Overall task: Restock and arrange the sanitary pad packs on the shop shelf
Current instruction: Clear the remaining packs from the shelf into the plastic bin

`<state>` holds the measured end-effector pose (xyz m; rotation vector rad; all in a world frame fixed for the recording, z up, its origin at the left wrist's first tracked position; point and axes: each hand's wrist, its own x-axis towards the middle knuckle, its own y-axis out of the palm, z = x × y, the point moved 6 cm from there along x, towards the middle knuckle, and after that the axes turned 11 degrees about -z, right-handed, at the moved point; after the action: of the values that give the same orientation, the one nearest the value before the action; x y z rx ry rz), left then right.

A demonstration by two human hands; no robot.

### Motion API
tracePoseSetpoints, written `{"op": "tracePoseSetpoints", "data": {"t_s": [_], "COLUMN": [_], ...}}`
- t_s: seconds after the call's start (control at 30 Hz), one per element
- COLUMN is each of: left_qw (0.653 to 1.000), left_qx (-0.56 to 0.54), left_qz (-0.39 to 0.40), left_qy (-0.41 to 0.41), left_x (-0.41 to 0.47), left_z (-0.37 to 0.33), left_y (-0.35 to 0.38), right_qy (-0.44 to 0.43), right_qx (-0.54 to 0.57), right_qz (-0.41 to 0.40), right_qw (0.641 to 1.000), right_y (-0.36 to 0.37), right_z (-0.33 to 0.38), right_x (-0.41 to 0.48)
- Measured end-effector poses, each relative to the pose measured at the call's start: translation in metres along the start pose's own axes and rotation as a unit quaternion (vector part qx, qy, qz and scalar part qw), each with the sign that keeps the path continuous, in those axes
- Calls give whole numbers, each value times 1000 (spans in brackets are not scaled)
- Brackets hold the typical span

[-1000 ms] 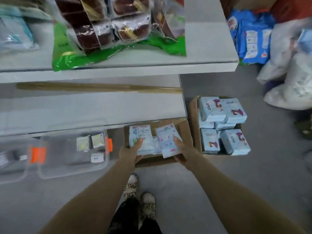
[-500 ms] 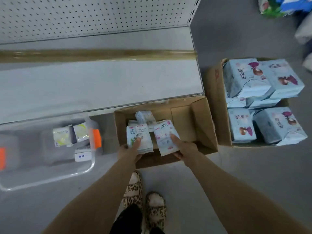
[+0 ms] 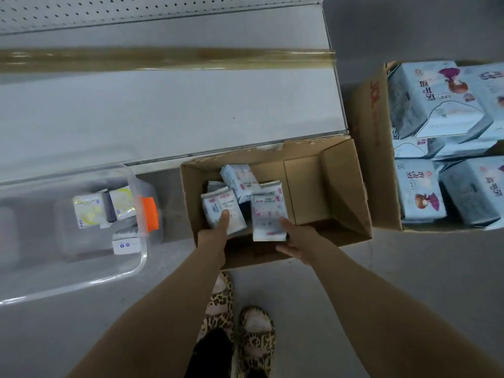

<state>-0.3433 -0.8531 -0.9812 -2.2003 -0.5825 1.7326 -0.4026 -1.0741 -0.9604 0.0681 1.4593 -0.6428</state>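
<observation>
While the bin point(image 3: 143, 255) lies off to the left, well apart from the work, the left hand point(image 3: 212, 237) grips the left pack point(image 3: 218, 207) over the near part of the box point(image 3: 343, 181). Its thumb is pressed flat on the face; the fingers are hidden under the pack, so they seem clamped from below. The pack's long axis runs away from the person, with its far end leaning a little left.

Just beside it, the right hand point(image 3: 296, 238) pinches the right pack point(image 3: 268, 214) at its near end, thumb on top and fingers hidden beneath. That pack points almost straight ahead. A loose pack point(image 3: 240, 178) lies in the box just beyond both, between them.

The shelf point(image 3: 163, 113) is what the next move depends on. Its bare deck lies directly ahead of the fingertips, past the box's far wall, and both packs already point at it. The hands look about equally near, the left perhaps a little better placed for the open deck to the left. Both forearms reach forward and down, wrists roughly straight.

Further right, the big box point(image 3: 365, 148) holds larger packs, untouched.
</observation>
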Motion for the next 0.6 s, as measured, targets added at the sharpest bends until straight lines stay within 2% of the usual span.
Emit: {"op": "tracePoseSetpoints", "data": {"t_s": [0.17,0.3,0.47,0.6], "left_qw": [998,989,949,915], "left_qx": [4,44,121,158], "left_qz": [25,38,26,3], "left_qy": [58,137,292,371], "left_x": [6,-64,-171,-247], "left_z": [1,-48,-125,-180], "left_y": [-9,-39,-89,-132], "right_qy": [-84,-165,-327,-428], "right_qx": [-99,-162,-297,-346], "right_qz": [-56,-69,-66,-71], "right_qw": [990,970,895,832], "right_y": [-9,-14,-26,-34], "right_z": [13,40,107,154], "right_x": [-25,-73,-192,-301]}}
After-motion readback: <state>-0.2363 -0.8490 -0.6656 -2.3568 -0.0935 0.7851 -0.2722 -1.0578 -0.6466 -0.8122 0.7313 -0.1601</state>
